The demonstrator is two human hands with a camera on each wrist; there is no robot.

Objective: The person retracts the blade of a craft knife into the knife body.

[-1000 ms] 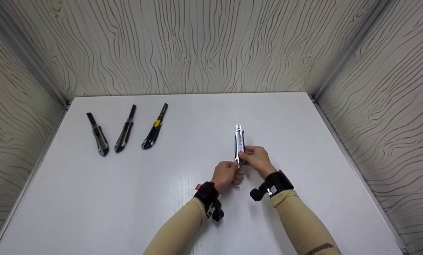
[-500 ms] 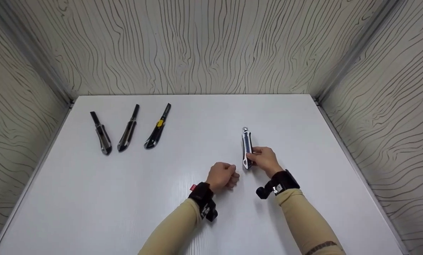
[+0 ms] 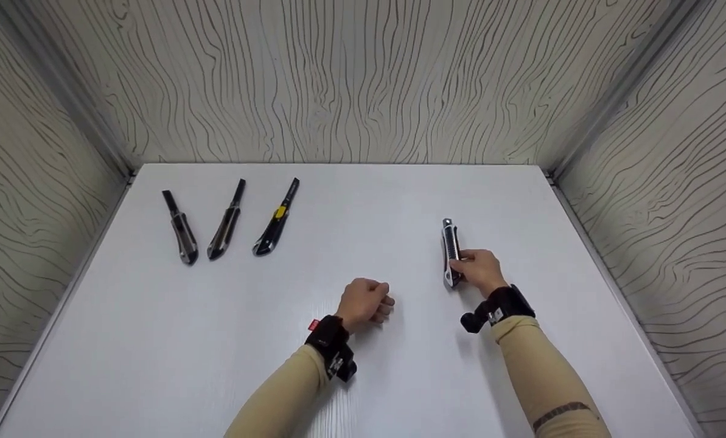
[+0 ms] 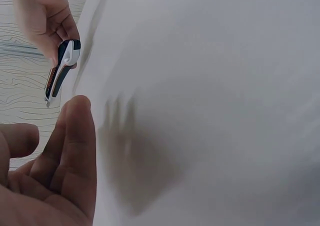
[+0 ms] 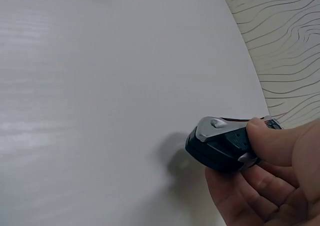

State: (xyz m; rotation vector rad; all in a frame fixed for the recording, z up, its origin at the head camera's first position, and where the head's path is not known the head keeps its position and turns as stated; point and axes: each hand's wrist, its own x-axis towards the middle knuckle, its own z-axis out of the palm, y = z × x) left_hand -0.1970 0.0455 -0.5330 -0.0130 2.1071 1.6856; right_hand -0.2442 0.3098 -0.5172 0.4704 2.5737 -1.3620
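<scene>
Silver-trimmed utility knife (image 3: 451, 246), near half in the right grip (image 3: 482, 271)

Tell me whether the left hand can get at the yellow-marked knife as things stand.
Probably yes: the left hand holds nothing, and nothing shows between it and the yellow-marked knife. The right hand grips another knife off to the other side.

soft shadows, glare on tabletop (image 3: 156, 340)
</scene>
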